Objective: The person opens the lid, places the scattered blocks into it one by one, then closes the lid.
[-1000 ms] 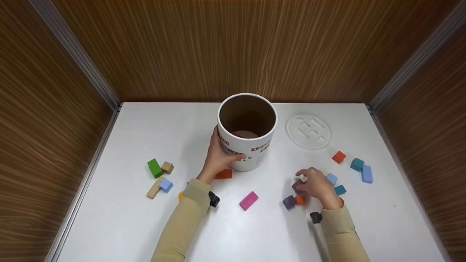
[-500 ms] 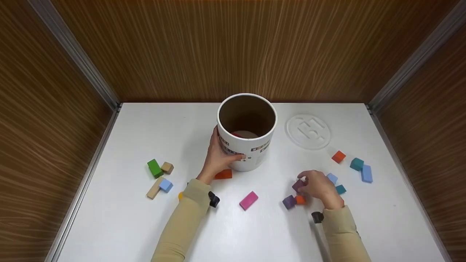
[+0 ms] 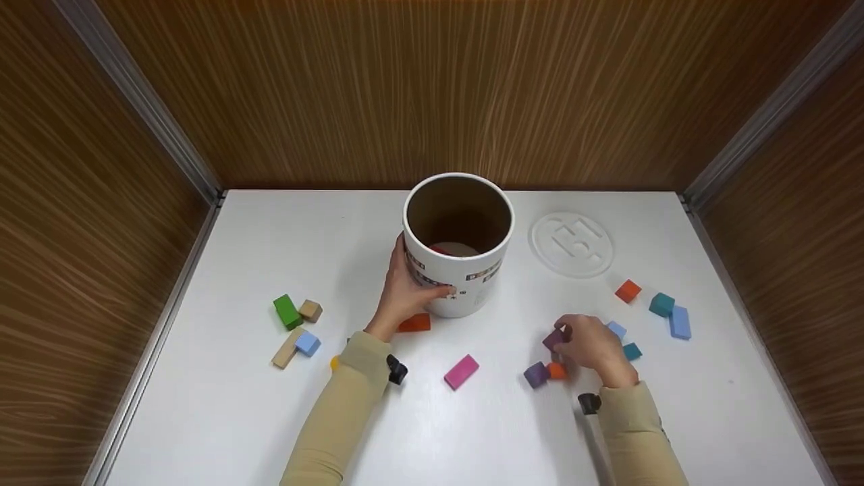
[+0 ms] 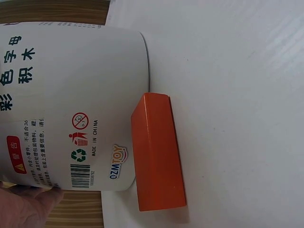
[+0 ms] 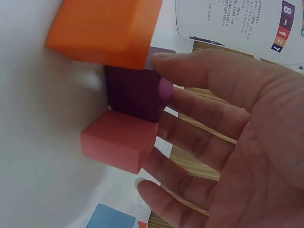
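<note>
My left hand [image 3: 403, 293] grips the near left side of a tall white cardboard bucket [image 3: 482, 297], thumb across its printed front. Something red shows at the bottom inside. In the left wrist view an orange block [image 4: 159, 156] lies right by the bucket's base. On the right, my right hand [image 3: 590, 347] pinches a dark purple block [image 3: 553, 339] between thumb and fingers, low over the table. In the right wrist view this purple block [image 5: 135, 92] sits between an orange block [image 5: 107, 33] and a pinkish-red block [image 5: 118, 140], the latter hidden under the hand in the head view.
A second purple block [image 3: 536, 375] and a pink block [image 3: 462, 372] lie nearer the front. Teal, blue and red blocks [image 3: 628, 291] are at the right; green, tan and blue blocks [image 3: 288, 312] at the left. A clear round lid [image 3: 572, 244] lies behind. Wood-patterned walls [image 3: 439, 94] enclose the table.
My right hand has lowered its fingers round the purple block and now pinches it; the block has shifted slightly up and away. The left hand and bucket have stayed still.
</note>
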Motion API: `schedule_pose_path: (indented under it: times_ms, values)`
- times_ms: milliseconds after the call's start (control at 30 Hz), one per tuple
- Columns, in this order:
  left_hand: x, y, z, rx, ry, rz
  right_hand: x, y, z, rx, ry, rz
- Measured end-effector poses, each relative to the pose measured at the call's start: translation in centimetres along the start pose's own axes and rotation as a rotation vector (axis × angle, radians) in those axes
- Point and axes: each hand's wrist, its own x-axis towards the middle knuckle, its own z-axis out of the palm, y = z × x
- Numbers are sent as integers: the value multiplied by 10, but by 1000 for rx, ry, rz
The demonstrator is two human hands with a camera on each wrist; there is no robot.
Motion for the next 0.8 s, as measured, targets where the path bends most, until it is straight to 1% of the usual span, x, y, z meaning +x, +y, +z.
schedule_pose_path:
  times_ms: [100,300,367,433,600,800]
  values:
    - [0,0,0,0,0,2,-1,-1,-2,12,30,-17]
    - [0,0,0,-11,0,1,-3,-4,-11,29,152,-145]
    - [0,0,0,-14,-2,-4,-4,-6,-15,59,193,-180]
    - [0,0,0,-15,-2,-6,-4,-10,-20,112,222,-213]
    - [1,0,0,-13,-1,-2,-8,-28,-35,226,321,-299]
    - [1,0,0,-17,0,5,-15,-64,-52,309,463,-402]
